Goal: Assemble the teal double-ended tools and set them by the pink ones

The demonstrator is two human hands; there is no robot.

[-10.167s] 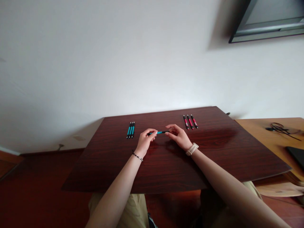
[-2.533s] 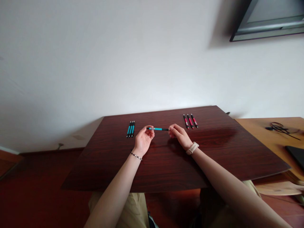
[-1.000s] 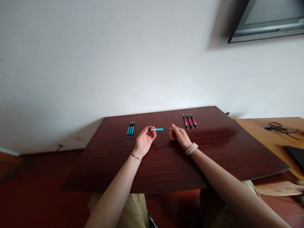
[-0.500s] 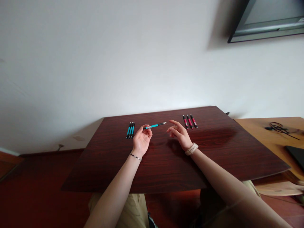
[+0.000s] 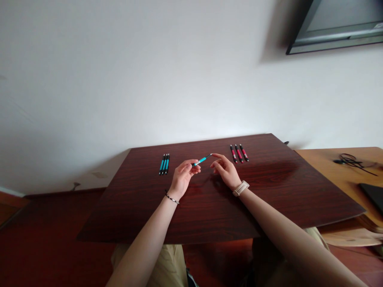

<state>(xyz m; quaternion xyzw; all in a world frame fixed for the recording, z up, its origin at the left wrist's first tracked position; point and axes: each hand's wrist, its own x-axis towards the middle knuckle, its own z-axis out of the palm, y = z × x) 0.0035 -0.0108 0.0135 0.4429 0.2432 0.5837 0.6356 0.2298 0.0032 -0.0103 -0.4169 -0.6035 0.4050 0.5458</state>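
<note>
Above table (image 5: 209,207): left hand (image 5: 182,179) fingers pinch teal pen (image 5: 202,160); right hand (image 5: 225,170) fingers loose at tip.

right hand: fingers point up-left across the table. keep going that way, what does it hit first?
Most likely the tip of the teal-and-black pen held in the left hand. The right hand has its fingertips almost at that tip; whether they already touch is unclear.

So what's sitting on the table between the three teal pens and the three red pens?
In the head view, both hands: the left hand holds a teal pen, the open right hand at its tip. The table there carries nothing else between the teal pens and red pens.
</note>
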